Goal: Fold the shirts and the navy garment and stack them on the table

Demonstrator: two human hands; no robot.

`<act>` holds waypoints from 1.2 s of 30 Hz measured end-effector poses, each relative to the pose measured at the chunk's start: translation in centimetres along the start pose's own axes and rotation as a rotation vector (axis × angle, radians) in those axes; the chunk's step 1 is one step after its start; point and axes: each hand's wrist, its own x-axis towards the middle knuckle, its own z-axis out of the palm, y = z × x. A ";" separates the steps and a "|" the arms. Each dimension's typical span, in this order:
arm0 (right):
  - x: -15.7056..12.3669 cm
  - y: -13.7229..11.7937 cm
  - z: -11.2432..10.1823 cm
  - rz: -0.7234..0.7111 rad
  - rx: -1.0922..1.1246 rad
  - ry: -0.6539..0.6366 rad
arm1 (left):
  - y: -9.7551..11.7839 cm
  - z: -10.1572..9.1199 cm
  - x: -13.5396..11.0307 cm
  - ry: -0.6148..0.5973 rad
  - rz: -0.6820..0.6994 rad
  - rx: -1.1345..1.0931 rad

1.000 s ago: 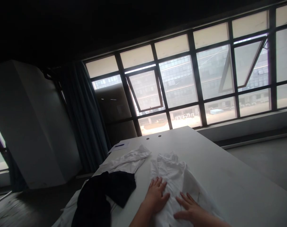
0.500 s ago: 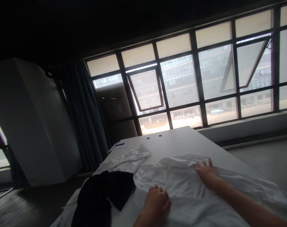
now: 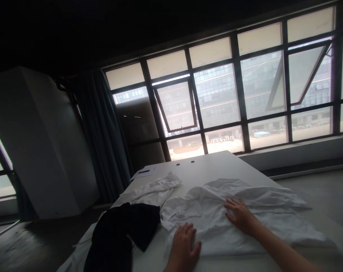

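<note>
Your right hand (image 3: pixel 240 216) lies flat on the middle of the white shirt (image 3: pixel 211 223), fingers spread and pinching nothing. Your left hand (image 3: pixel 185 247) is also spread and open, at the shirt's near edge; it grips nothing, though you can't quite tell how firmly it presses. The shirt lies wrinkled and spread out across the near half of the white table (image 3: pixel 216 166).

Just left of the shirt on the table, a black garment (image 3: pixel 123 226) sits in a heap, touching the shirt's edge. Beyond the black garment is a crumpled white garment (image 3: pixel 151 192). A sheet of paper (image 3: pixel 143 173) with a pen (image 3: pixel 144 171) on it lies near the table's far left corner, and two round holes (image 3: pixel 185 161) mark the far end. White cloth (image 3: pixel 77 253) hangs over the table's left edge. Past the far end stand a large window (image 3: pixel 216 94) and a blue curtain (image 3: pixel 103 139).
</note>
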 end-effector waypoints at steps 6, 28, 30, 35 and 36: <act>1.6 1.2 0.7 0.012 -0.011 0.224 | 0.0 -0.1 0.0 0.111 -0.027 0.014; -0.7 -1.3 -6.8 0.049 0.108 -0.296 | 0.1 -1.8 0.7 0.202 0.203 0.225; -0.8 -1.1 -8.5 0.051 0.121 -0.324 | 0.4 -2.3 0.6 0.196 0.209 0.232; -1.8 -3.0 -13.4 0.078 0.146 -0.266 | 1.9 -3.8 -0.3 0.208 0.363 0.235; -2.1 -3.7 -14.3 0.081 0.156 -0.265 | 2.3 -4.0 -0.5 0.190 0.389 0.235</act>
